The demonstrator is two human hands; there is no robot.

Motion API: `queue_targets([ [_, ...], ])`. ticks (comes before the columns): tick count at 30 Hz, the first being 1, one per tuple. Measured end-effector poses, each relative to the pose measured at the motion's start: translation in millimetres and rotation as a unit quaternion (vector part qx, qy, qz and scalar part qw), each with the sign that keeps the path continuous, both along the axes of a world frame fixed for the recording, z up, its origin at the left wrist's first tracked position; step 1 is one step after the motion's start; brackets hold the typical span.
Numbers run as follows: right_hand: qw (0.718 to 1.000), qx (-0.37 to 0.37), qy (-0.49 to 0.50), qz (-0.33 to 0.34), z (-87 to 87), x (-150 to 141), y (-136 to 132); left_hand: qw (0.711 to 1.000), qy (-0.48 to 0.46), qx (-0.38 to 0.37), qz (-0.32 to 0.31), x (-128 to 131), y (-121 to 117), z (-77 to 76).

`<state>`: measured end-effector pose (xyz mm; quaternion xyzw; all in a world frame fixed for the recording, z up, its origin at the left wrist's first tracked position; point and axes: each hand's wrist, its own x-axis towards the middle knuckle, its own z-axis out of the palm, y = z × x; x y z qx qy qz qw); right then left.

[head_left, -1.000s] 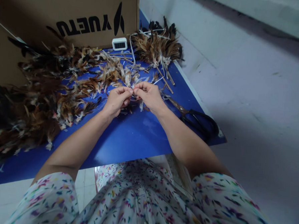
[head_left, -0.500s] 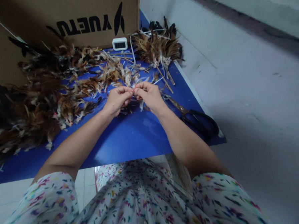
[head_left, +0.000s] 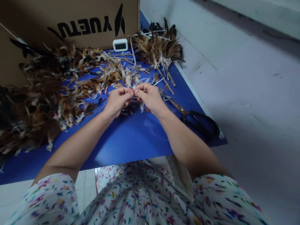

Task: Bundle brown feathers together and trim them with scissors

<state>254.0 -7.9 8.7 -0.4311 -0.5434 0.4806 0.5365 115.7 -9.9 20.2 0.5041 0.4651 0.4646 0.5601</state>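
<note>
Pinching something small between both sets of fingertips, you work over the middle of the blue table (head_left: 128,141). Your left hand (head_left: 118,100) and right hand (head_left: 148,97) meet thumb to thumb, fingers curled tight, closed on a small bunch of feathers (head_left: 141,105) whose pale tips hang just below your right hand; a speck of red shows where the fingertips touch, too small to tell what it is.

As for progress, a long heap of brown and black feathers (head_left: 37,100) lies on the left side of the table, reaching from the near edge to the cardboard box (head_left: 69,11) at the far side. Whether that heap is finished or waiting, the view does not tell. A separate feather cluster (head_left: 157,47) with loose quills sits at the far right corner, beside a small white timer (head_left: 120,44). Black-handled scissors (head_left: 195,119) rest untouched just right of your right forearm, near the table edge.
</note>
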Motion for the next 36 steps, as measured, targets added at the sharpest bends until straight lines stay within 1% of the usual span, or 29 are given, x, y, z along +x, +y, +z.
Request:
queue_targets([
  [8,1.0,0.009,0.002,0.007,0.5,0.5,-0.4,1.0,0.003,0.012,-0.004,-1.0,1.6,-2.0],
  [15,0.999,0.024,-0.027,0.0,0.3,1.5,-0.1,1.0,0.004,0.004,-0.011,-2.0,2.0,-4.2],
  [22,0.999,0.001,-0.041,0.007,-1.5,1.5,0.5,1.0,0.013,0.007,-0.008,-2.3,3.3,-5.9],
  [26,0.999,-0.013,-0.03,0.005,-3.9,1.2,1.9,1.0,0.01,0.007,-0.003,-1.7,3.4,-5.8],
  [32,1.0,-0.005,-0.02,0.021,2.1,0.9,-1.5,1.0,0.011,0.0,-0.004,-0.8,1.9,-3.3],
  [36,0.999,0.006,-0.036,0.02,1.3,2.4,-1.2,1.0,0.015,-0.001,-0.008,-1.4,1.8,-4.4],
])
